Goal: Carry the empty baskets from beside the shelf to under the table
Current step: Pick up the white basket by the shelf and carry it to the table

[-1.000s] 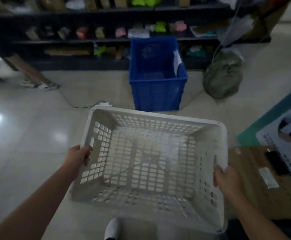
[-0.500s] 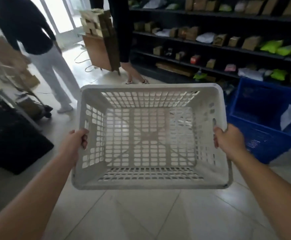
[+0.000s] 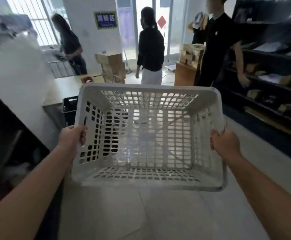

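I hold an empty white perforated plastic basket (image 3: 150, 135) in front of me, above the tiled floor, its opening tilted toward me. My left hand (image 3: 72, 135) grips its left rim and my right hand (image 3: 225, 142) grips its right rim. A white table (image 3: 20, 80) stands to the left, with a black crate (image 3: 69, 106) on the floor under its far end. The dark shelf (image 3: 271, 80) with packages runs along the right side.
Three people stand ahead: one at the far left by the window (image 3: 70, 44), one in the middle (image 3: 150, 49), one on the right by the shelf (image 3: 217, 47). Stacked cardboard boxes (image 3: 112, 66) and a wooden stand (image 3: 186, 73) lie beyond the basket. Dark equipment (image 3: 6, 144) sits at my left.
My view has swung left, away from the shelf and the blue crate, toward the table and the doorway. The basket stays in both hands, raised and tilted more toward me.
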Demonstrator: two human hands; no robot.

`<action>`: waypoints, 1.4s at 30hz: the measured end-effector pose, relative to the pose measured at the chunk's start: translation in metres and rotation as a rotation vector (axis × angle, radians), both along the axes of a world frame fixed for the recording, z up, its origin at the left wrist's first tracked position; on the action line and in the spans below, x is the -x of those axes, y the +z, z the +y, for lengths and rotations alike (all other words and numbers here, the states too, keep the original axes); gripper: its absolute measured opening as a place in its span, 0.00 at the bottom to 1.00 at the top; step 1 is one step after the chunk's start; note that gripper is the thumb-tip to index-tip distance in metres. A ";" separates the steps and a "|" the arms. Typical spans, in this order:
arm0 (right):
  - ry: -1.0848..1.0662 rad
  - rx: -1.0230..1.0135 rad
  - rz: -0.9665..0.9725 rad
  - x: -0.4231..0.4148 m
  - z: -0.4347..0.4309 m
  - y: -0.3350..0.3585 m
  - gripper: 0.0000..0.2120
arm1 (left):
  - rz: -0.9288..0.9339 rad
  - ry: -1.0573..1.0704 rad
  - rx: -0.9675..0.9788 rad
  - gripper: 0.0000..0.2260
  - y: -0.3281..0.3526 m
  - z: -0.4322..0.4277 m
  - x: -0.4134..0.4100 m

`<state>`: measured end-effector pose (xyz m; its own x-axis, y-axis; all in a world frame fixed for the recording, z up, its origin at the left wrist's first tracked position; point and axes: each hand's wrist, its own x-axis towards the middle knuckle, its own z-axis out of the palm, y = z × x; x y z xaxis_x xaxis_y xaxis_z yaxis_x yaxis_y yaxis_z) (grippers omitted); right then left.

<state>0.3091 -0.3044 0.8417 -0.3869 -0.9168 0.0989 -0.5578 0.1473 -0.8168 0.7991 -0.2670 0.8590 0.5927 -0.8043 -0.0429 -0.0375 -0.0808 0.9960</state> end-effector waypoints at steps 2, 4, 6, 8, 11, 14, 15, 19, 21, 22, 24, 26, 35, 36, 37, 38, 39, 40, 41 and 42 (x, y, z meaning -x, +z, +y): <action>0.064 0.040 -0.004 -0.038 -0.054 0.013 0.16 | 0.007 0.058 0.017 0.06 0.009 -0.020 -0.037; 0.149 0.101 -0.016 -0.078 -0.107 0.025 0.16 | 0.017 0.124 0.051 0.06 0.017 -0.040 -0.071; 0.219 0.150 -0.036 -0.117 -0.160 0.037 0.15 | 0.043 0.209 0.090 0.06 0.025 -0.061 -0.103; 0.282 0.183 -0.046 -0.158 -0.211 0.046 0.15 | 0.047 0.294 0.114 0.07 0.031 -0.078 -0.134; 0.362 0.187 0.004 -0.223 -0.277 0.064 0.14 | 0.013 0.379 0.142 0.09 0.046 -0.102 -0.179; 0.404 0.187 0.062 -0.286 -0.334 0.074 0.12 | -0.006 0.463 0.142 0.12 0.055 -0.126 -0.228; 0.431 0.170 0.048 -0.308 -0.352 0.076 0.13 | -0.007 0.479 0.138 0.12 0.056 -0.135 -0.245; 0.527 0.135 0.016 -0.394 -0.419 0.075 0.13 | -0.002 0.508 0.144 0.11 0.053 -0.184 -0.317; 0.531 0.138 0.038 -0.434 -0.450 0.070 0.13 | -0.003 0.524 0.133 0.09 0.045 -0.214 -0.353; 0.532 0.139 0.039 -0.455 -0.466 0.069 0.13 | 0.009 0.523 0.129 0.08 0.044 -0.230 -0.372; 0.532 0.133 0.026 -0.495 -0.500 0.067 0.12 | 0.042 0.512 0.129 0.07 0.043 -0.267 -0.412; 0.511 0.121 0.040 -0.529 -0.534 0.066 0.12 | 0.059 0.499 0.112 0.07 0.044 -0.306 -0.451; 0.468 0.030 0.112 -0.636 -0.683 0.059 0.14 | 0.218 0.302 0.030 0.06 0.056 -0.476 -0.575; 0.470 0.010 0.112 -0.647 -0.701 0.056 0.14 | 0.232 0.294 0.015 0.07 0.053 -0.495 -0.585; 0.473 -0.004 0.127 -0.657 -0.720 0.052 0.14 | 0.242 0.294 0.000 0.07 0.048 -0.513 -0.595; 0.468 -0.018 0.152 -0.667 -0.739 0.050 0.14 | 0.248 0.300 -0.013 0.07 0.043 -0.531 -0.604; 0.467 -0.033 0.166 -0.677 -0.758 0.046 0.13 | 0.250 0.309 -0.025 0.07 0.037 -0.547 -0.613; 0.480 -0.049 0.158 -0.688 -0.777 0.041 0.13 | 0.244 0.317 -0.040 0.06 0.031 -0.565 -0.622; 0.500 -0.059 0.148 -0.699 -0.798 0.035 0.12 | 0.229 0.323 -0.058 0.06 0.025 -0.582 -0.632; 0.518 -0.069 0.148 -0.710 -0.817 0.030 0.13 | 0.206 0.333 -0.081 0.07 0.018 -0.598 -0.642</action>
